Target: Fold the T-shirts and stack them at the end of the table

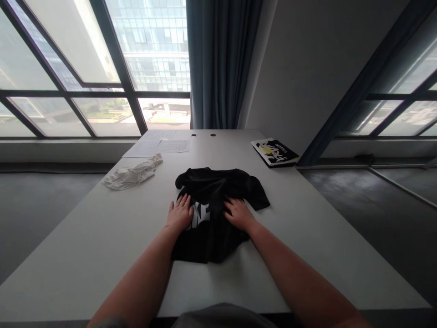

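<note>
A black T-shirt (pixel 218 182) with a white print lies crumpled on the white table (pixel 300 255). Flat against its left side, partly beside the print, rests my left hand (pixel 180 213), fingers stretched out. On the shirt's right side lies my right hand (pixel 239 213), its fingers spread over the cloth. One sleeve of the shirt sticks out to the right beyond that hand. Folds hide part of the print.
To the left is a crumpled white cloth (pixel 134 174). Paper sheets (pixel 172 146) lie at the back left, and a black bag or booklet with white and yellow lettering (pixel 276 152) at the back right. Behind the table hang blue curtains (pixel 221 68) beside a window.
</note>
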Demonstrator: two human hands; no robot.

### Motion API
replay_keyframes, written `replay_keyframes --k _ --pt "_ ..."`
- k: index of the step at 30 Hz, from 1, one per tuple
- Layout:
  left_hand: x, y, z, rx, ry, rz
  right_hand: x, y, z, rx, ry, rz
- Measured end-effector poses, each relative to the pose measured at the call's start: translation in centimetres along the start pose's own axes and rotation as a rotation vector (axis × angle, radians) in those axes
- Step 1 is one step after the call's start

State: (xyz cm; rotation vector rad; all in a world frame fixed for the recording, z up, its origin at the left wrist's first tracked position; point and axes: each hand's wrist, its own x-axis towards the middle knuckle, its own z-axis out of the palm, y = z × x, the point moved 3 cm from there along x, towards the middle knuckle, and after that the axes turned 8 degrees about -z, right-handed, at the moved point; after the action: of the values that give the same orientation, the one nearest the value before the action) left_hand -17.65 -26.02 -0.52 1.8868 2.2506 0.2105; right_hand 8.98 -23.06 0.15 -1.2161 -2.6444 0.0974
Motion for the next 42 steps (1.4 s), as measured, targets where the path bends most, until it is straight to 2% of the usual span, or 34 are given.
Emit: replay_keyframes --k 2,5,9,12,16,19,22,26,30,33,36,38,40,42 --pt "0.9 -1.4 -0.7 0.021 -0.007 -0.067 -0.5 0.7 -0.3 -0.001 -0.001 0.050" --pt "1.6 -2.9 -1.5 0.033 0.008 -0.112 -2.2 3.3 -0.5 -0.021 0.018 0.141" --pt "1.5 -3.2 -1.4 0.022 0.015 -0.012 -5.2 6.4 -0.5 -0.013 0.113 0.194" --pt "0.8 -2.4 -1.5 0.012 0.076 0.061 -7.2 6.7 -0.7 0.044 0.189 0.168" --pt "-1.4 0.0 -2.2 -0.025 0.228 0.246 -8.7 5.2 -1.7 0.126 0.267 0.104" --pt "-3.1 1.9 -2.1 -0.088 0.178 0.388 -8.4 4.3 -2.3 0.165 0.289 0.080" --pt "-3.7 3.0 -1.5 -0.085 0.103 0.431 -7.6 4.3 -2.5 0.179 0.339 0.083" --pt "-2.8 2.9 -1.3 -0.109 0.141 0.373 -7.0 4.9 -2.3 0.200 0.409 0.101" --pt "-1.6 1.9 -1.6 -0.160 0.158 0.287 -7.0 5.2 -2.0 0.251 0.366 0.113" --pt "-0.7 0.4 -2.0 -0.151 0.150 0.213 -7.1 5.3 -1.6 0.281 0.308 0.092" --pt "0.3 -1.9 -2.7 -0.102 0.154 0.105 -7.2 5.9 -1.2 0.260 0.268 0.109" --pt "0.8 -3.4 -3.4 -0.060 0.203 -0.010 -7.2 6.4 -1.0 0.256 0.265 0.125" --pt "0.7 -4.0 -4.2 -0.035 0.293 -0.083 -7.3 6.5 -1.1 0.277 0.287 0.128" --pt "-0.3 -2.7 -4.9 -0.057 0.373 0.003 -7.4 6.2 -1.4 0.288 0.324 0.117"
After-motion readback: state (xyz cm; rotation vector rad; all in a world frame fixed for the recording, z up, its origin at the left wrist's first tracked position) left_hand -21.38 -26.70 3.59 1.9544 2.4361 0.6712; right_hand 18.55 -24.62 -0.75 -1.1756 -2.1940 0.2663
